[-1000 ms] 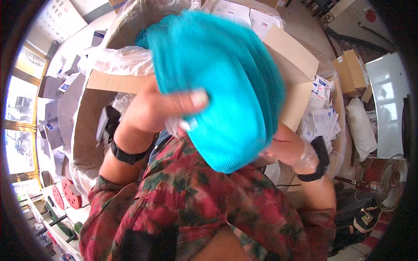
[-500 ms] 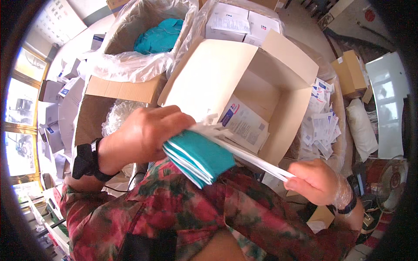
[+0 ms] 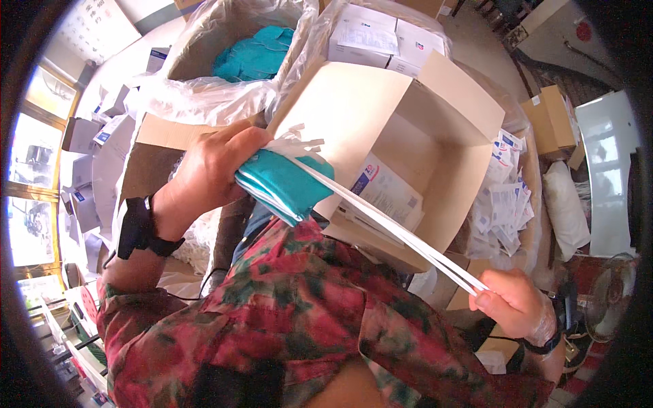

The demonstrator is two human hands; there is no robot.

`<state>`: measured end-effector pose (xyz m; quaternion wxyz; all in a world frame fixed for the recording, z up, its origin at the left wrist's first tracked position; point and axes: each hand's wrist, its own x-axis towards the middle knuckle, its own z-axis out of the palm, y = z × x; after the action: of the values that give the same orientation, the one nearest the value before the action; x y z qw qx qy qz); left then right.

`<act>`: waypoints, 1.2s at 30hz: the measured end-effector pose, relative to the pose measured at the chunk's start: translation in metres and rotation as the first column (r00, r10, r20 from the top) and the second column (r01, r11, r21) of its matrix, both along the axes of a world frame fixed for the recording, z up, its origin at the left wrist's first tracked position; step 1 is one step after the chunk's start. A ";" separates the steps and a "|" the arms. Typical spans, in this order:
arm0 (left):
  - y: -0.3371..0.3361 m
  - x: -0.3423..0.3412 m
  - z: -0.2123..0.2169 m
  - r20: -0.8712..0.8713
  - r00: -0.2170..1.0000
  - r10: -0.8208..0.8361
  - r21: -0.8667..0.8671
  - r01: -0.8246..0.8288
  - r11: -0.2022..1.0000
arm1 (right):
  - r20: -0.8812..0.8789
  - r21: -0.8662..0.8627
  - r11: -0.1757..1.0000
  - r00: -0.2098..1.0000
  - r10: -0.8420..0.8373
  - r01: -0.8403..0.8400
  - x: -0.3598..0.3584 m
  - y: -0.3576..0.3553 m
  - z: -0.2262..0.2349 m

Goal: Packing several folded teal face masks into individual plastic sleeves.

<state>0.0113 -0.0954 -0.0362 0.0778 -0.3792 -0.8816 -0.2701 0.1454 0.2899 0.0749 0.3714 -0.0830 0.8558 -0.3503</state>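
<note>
My left hand (image 3: pixel 221 160) is closed on the upper left end of a small stack of folded teal cloth pieces (image 3: pixel 289 185) with white layers between them. Several white straps (image 3: pixel 401 231) run from that stack in a taut line down to the right. Their far end is pinched between the thumb and fingers of my right hand (image 3: pixel 510 302). A few loose white strap ends (image 3: pixel 299 144) stick out above the stack near my left fingers. Just beyond, an open carton (image 3: pixel 435 156) holds flat white-and-blue printed packets (image 3: pixel 384 194).
A plastic-lined box (image 3: pixel 204 95) with a heap of teal cloth (image 3: pixel 255 54) stands at the far left. White boxes (image 3: pixel 364 34) lie behind the carton. Loose packets (image 3: pixel 503 204) fill a lined container on the right. A brown carton (image 3: pixel 547 126) stands farther right.
My left hand has moved up and left with the teal stack. My right hand has gone right and slightly down, and a longer stretch of white straps shows between my hands.
</note>
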 end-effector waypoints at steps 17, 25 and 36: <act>0.004 -0.029 0.022 0.566 0.798 -0.207 0.821 -0.524 0.226 | 0.325 -0.848 0.279 0.858 -0.399 0.451 -0.022 -0.020 -0.106; 0.100 0.016 0.053 0.438 0.660 -0.611 0.865 -0.495 0.085 | 0.330 -0.804 0.330 0.833 -0.444 0.495 -0.068 -0.065 -0.103; 0.110 0.002 0.053 0.326 0.511 -0.795 0.838 -0.545 -0.006 | 0.517 -0.783 0.354 0.852 -0.086 0.511 -0.069 -0.126 -0.146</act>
<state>0.0131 0.0142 0.0173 -0.1502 -0.1188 -0.2580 -0.9470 0.0763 0.1637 -0.0711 0.3559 -0.0363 0.4373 -0.8251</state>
